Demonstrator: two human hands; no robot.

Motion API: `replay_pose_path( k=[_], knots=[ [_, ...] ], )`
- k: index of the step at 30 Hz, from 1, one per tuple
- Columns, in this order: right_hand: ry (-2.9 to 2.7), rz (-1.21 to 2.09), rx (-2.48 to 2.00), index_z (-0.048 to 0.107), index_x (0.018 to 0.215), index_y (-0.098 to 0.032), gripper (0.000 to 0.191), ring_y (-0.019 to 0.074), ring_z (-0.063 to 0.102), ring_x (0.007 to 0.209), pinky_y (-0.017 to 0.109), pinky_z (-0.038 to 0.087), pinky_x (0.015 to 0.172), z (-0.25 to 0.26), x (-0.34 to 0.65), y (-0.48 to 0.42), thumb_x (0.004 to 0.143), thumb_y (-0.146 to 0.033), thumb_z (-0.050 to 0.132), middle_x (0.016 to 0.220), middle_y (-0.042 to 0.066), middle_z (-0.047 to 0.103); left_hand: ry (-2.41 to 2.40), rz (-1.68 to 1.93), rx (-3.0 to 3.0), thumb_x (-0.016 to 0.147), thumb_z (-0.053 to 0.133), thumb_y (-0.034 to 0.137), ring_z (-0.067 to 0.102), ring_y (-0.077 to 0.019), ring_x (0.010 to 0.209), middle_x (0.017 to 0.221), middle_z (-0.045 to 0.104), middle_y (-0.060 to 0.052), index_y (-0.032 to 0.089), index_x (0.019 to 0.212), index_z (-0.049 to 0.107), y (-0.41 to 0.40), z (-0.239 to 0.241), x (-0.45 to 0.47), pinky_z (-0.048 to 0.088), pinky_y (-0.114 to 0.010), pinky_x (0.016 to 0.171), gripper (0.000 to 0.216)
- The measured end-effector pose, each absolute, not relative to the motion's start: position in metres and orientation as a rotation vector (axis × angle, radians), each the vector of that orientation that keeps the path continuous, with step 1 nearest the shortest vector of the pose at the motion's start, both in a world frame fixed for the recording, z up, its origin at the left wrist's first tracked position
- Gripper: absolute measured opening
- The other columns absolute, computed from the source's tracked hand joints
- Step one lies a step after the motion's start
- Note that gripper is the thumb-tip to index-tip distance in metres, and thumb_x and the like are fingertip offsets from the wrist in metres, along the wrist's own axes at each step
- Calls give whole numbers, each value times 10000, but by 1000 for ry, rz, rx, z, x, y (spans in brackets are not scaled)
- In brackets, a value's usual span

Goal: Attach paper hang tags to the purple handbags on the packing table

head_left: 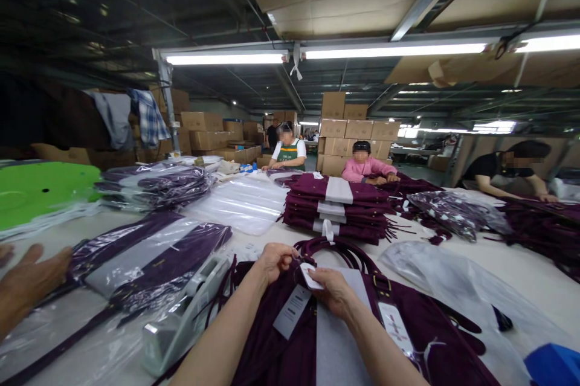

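Note:
A dark purple handbag (274,362) lies on the table in front of me, with looped handles (357,251) and a pale grey strip (342,347) down its middle. My right hand (335,292) grips a small white tag (311,276) at the base of the handles. Just left of it, the fingers of my left hand (275,260) are pinched together beside the tag's top end; whatever is between them is too small to make out. Below the hands hangs a grey printed tag (291,312). A white printed card (396,328) lies on the bag's right side.
Stacked purple bags (299,208) stand behind mine. To the left are a pale plastic device (185,307), a bag in clear wrap (181,253) and another person's hand (34,274). Clear plastic (471,289) lies right, near a blue object (553,365). Several people work around the table.

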State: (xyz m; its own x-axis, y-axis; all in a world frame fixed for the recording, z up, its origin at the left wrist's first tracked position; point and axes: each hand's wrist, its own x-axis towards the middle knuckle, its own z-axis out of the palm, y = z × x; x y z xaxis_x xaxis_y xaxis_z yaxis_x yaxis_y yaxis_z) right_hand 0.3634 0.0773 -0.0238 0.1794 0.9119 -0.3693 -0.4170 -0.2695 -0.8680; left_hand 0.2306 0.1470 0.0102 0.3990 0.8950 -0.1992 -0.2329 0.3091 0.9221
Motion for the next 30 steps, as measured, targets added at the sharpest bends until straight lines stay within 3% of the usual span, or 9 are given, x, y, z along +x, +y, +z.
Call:
replay_pose_path(
  k=[7,11,14,18,22,24,27,30],
  knots=[
    [-590,1472,-1255,501,593,-121,167,45,363,363,131,210,325,-26,367,74,737,-152,580,456,-26,447,890,755,1085,515,571,169,247,2,310,442,473,44,137,529,454,135,14,226,96,-171,366,122],
    [-584,1587,-1240,524,641,-112,115,41,385,367,124,248,338,-15,369,68,753,-126,502,510,-7,482,950,607,1177,492,626,158,272,-11,286,403,455,47,129,576,491,127,14,221,83,-167,356,162],
    [-584,1642,-1237,535,679,-98,126,42,409,377,117,270,343,-9,369,65,760,-96,437,538,11,506,942,527,1205,493,644,195,317,-24,298,441,488,42,139,633,497,119,15,214,117,-157,349,210],
    [-593,1639,-1257,511,675,-101,96,18,328,338,101,148,303,-7,365,65,753,-75,461,515,0,501,880,470,1218,501,661,262,412,-36,351,602,560,36,167,766,496,107,17,204,192,-148,357,326],
    [-554,1581,-1331,460,643,-113,153,7,306,335,92,129,303,-9,356,68,761,-17,455,488,-40,456,820,403,1258,542,675,299,465,-60,370,576,525,44,164,860,519,96,16,199,255,-159,362,380],
    [-524,1538,-1362,440,640,-121,182,5,284,336,99,134,297,-10,351,69,793,-22,452,488,-73,410,799,393,1246,563,685,315,501,-63,395,693,570,9,165,916,534,90,14,197,294,-168,373,413],
    [-490,1492,-1367,437,649,-122,192,3,252,344,112,135,290,-10,346,70,832,-76,477,511,-91,373,736,369,1212,574,701,340,571,-74,484,1029,559,-60,197,1020,552,78,14,197,362,-184,417,491],
    [-477,1475,-1317,438,656,-123,182,3,234,342,119,131,293,-9,344,70,830,-86,479,519,-90,382,708,397,1149,582,708,355,607,-105,571,1120,522,-72,248,1132,510,64,14,201,401,-199,471,594]
  ],
)
